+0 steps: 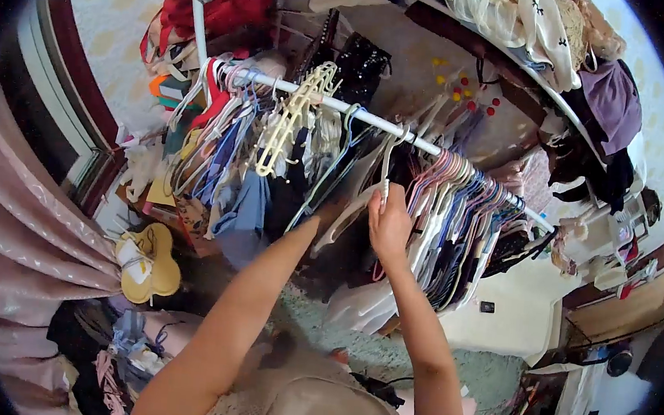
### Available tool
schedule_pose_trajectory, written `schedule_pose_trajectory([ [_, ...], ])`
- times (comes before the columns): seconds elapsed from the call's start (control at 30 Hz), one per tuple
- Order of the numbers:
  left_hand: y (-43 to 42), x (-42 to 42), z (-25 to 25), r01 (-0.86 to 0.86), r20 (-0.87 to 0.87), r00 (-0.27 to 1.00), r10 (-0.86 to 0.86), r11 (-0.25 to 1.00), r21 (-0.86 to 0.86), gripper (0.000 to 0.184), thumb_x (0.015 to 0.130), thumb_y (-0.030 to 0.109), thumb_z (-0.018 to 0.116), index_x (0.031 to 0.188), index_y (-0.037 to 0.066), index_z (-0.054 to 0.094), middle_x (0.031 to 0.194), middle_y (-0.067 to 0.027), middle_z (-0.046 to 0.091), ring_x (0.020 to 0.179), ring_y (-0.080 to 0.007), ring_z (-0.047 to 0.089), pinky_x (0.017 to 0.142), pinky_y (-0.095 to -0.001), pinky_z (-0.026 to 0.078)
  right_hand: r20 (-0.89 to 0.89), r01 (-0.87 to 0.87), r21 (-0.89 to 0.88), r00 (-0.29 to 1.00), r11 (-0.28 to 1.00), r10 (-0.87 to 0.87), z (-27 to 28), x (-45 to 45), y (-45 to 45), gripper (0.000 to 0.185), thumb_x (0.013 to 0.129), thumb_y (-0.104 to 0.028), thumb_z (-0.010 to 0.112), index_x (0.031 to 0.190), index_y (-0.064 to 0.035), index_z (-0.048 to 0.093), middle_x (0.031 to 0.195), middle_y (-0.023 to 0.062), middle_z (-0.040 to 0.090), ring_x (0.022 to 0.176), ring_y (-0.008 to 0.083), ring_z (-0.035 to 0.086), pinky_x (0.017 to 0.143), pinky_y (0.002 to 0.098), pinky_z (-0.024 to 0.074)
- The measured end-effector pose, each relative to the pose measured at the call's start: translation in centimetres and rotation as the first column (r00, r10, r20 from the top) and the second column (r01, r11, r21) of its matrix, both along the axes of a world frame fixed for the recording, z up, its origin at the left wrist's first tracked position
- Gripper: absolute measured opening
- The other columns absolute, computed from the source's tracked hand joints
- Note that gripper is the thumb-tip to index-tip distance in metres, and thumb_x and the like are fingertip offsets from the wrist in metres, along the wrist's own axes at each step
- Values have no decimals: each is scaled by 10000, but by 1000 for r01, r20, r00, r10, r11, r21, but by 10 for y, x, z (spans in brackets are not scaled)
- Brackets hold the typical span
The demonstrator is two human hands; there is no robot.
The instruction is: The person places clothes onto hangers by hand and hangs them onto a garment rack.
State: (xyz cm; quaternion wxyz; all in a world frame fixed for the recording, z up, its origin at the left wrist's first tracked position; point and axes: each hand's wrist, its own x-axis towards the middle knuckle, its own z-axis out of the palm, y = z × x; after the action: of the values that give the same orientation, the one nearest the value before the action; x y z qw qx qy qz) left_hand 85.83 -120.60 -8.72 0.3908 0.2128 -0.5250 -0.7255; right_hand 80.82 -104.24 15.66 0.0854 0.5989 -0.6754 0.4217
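Observation:
A white clothes rail (340,105) runs across the view, full of hangers and garments. My right hand (390,221) is closed round the neck of a white hanger (386,159) at the middle of the rail. Further left, my left hand (334,206) reaches in among the hanging clothes, beside green and dark hangers; its fingers are hidden. Cream hangers (296,119) hang together to the left of it. Right of my right hand, many coloured hangers (459,175) with clothes are packed closely.
A pink curtain (31,215) and a yellow padded stool (157,264) are at the left. Clothes lie piled on the floor (122,347) at lower left. A red bag (206,22) is at the back. A small black object (487,306) lies on a pale surface at the right.

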Motion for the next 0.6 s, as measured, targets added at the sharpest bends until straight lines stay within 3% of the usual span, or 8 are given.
schedule_pose_trajectory([
  [0.03,-3,2,-4,-13,5,1000,13,1000,-1,459,912,292,518,1275,18,454,1242,-135,492,1102,-267,480,948,-364,382,-70,-8,20,998,1000,9,-2,-2,-2,211,859,-177,574,953,-9,489,956,210,530,806,402,531,668,441,437],
  [0.13,-7,5,-19,-55,20,998,55,998,-2,450,917,282,516,1280,22,458,1245,-118,495,1103,-240,483,947,-349,385,-160,-111,-39,982,993,103,9,13,1,318,826,-222,613,1010,13,504,1033,205,519,921,387,504,772,427,421],
  [0.2,-8,10,-25,-71,27,997,70,998,3,444,920,276,514,1283,25,460,1247,-106,497,1104,-222,485,947,-339,386,-299,-147,18,943,989,145,6,17,2,419,786,-267,641,1027,46,502,1056,190,511,972,360,485,806,406,404],
  [0.43,-10,10,-36,-17,112,994,19,1000,-25,425,931,253,510,1294,35,468,1255,-65,503,1107,-159,492,946,-304,392,-204,-99,77,972,992,113,-10,6,2,435,738,-204,631,1059,58,500,1064,186,510,981,365,479,832,423,411],
  [0.47,-10,6,-35,-20,167,985,36,995,-94,496,946,369,478,1324,50,444,1303,-79,479,1145,-161,479,965,-293,382,-154,-101,87,981,991,113,-11,2,5,444,737,-200,629,1074,59,499,1069,187,508,988,366,478,844,426,412],
  [0.5,6,15,-3,30,129,991,-39,997,70,552,943,431,452,1347,57,416,1322,-78,463,1162,-164,469,973,-291,377,-121,-135,99,982,986,146,-14,-4,8,501,723,-190,657,1130,46,486,1099,191,502,998,377,485,857,423,419],
  [0.57,63,44,112,60,168,982,-91,981,183,769,907,628,322,1420,55,298,1450,-99,308,1318,-189,298,1075,-284,221,-94,-190,86,976,978,197,-10,-10,14,525,717,-174,669,1157,37,476,1111,191,498,1006,379,489,860,421,422],
  [0.6,76,46,141,2,140,990,-12,997,76,742,915,583,380,1427,55,281,1456,-94,291,1332,-174,272,1068,-283,230,-68,-248,75,965,966,253,-10,-11,17,552,712,-157,682,1184,28,466,1122,192,494,1014,381,493,863,418,424],
])
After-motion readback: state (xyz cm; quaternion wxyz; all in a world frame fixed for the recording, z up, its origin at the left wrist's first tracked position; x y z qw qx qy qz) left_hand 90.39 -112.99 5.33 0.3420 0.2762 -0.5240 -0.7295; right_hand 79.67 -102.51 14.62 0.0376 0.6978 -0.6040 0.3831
